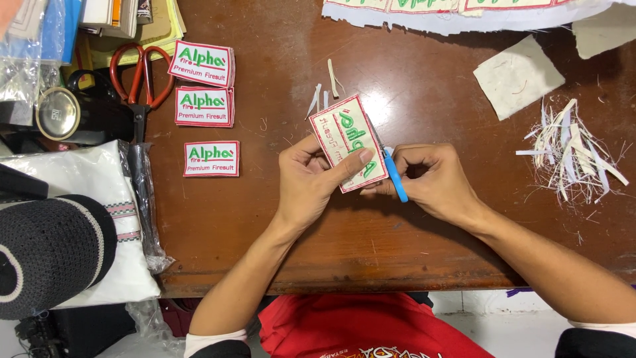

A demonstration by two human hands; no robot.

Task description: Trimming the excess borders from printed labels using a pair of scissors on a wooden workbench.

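Four embroidered patches show in all: three lie on the counter (265, 219) to the left, two stacked close (201, 63) (204, 106) and one apart (211, 158), and the fourth patch (348, 142) is pinched in the left hand (310, 179), its grip closed, thumb on the face. The right hand (434, 179) is closed around blue-handled scissors (395, 175) at the patch's edge. One pair of red scissors (140, 76) lies far left. One heap of white trimmings (571, 151) sits right.

Three patches (204, 106) lie left of the hands, trimmings (571, 151) right.
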